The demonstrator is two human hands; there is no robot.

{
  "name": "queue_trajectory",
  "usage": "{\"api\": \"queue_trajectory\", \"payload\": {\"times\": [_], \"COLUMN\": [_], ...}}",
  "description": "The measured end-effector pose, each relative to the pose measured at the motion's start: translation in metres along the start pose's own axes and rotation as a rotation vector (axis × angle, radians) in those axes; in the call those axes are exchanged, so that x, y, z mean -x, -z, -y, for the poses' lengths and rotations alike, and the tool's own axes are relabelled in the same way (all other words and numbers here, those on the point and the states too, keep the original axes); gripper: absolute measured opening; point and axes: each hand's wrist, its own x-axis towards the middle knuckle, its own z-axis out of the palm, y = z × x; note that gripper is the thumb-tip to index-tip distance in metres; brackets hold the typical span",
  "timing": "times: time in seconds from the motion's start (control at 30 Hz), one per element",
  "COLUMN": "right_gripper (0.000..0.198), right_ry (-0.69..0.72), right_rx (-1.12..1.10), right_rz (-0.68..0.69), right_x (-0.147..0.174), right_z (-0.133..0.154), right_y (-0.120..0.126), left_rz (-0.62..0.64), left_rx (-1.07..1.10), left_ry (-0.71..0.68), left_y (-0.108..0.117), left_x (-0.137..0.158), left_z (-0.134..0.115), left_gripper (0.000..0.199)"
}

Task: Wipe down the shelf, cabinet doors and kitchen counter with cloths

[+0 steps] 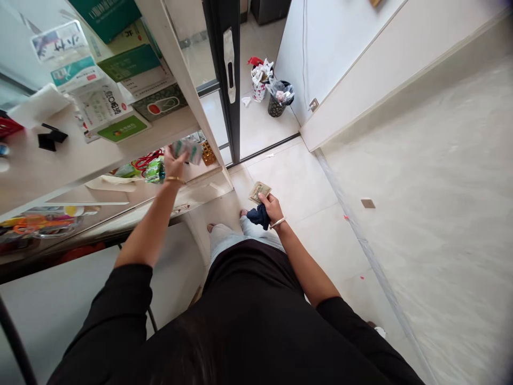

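Your left hand (175,162) stretched over the shelf (197,171), clasping a blurred packet (193,152); your right hand (273,209), low, gripped printed paper (258,191) and dark cloth (258,216). A green box (107,20) read "口服".

Left arm (154,224) stretched forward and out to my left, nearly straight. Left hand (176,160) gripping, fingers partly blurred. Right arm (306,262) bent at the elbow, forearm angled inward, ahead of my thighs. Right hand (273,208) lower, thumb laid on top, fingers curled in a hold. Both forearms bare.
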Motion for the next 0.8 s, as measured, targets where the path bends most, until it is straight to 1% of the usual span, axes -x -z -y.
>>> {"api": "queue_trajectory", "payload": {"times": [0.03, 0.1, 0.17, 0.23, 0.3, 0.4, 0.5, 0.57, 0.7, 0.8], "right_gripper": [0.036, 0.038, 0.039, 0.039, 0.041, 0.043, 0.044, 0.045, 0.050, 0.053], "right_ry": [0.018, 0.077, 0.132, 0.146, 0.122, 0.070, 0.048, 0.052, 0.082, 0.081], "right_rx": [0.016, 0.077, 0.156, 0.208, 0.224, 0.224, 0.220, 0.215, 0.190, 0.194], "right_rz": [0.047, 0.153, 0.253, 0.345, 0.451, 0.573, 0.604, 0.567, 0.437, 0.437], "right_x": [0.002, 0.008, 0.014, 0.021, 0.029, 0.042, 0.055, 0.061, 0.072, 0.078], "right_z": [0.005, 0.015, 0.025, 0.036, 0.045, 0.057, 0.066, 0.070, 0.075, 0.080], "right_y": [-0.006, -0.019, -0.032, -0.042, -0.050, -0.058, -0.062, -0.064, -0.064, -0.062], "left_rz": [0.028, 0.140, 0.268, 0.339, 0.373, 0.361, 0.305, 0.252, 0.141, 0.133], "left_rx": [0.065, 0.187, 0.263, 0.346, 0.422, 0.487, 0.561, 0.630, 0.748, 0.805], "left_ry": [0.046, 0.113, 0.108, 0.086, 0.090, 0.138, 0.179, 0.196, 0.183, 0.149], "left_y": [-0.004, -0.008, -0.006, 0.002, 0.012, 0.024, 0.029, 0.028, 0.026, 0.028], "left_x": [0.022, 0.071, 0.115, 0.150, 0.171, 0.188, 0.196, 0.201, 0.210, 0.216], "left_z": [0.000, -0.003, -0.013, -0.026, -0.038, -0.048, -0.049, -0.048, -0.051, -0.056], "left_gripper": [0.038, 0.041, 0.047, 0.058, 0.066, 0.063, 0.058, 0.057, 0.056, 0.053]}}
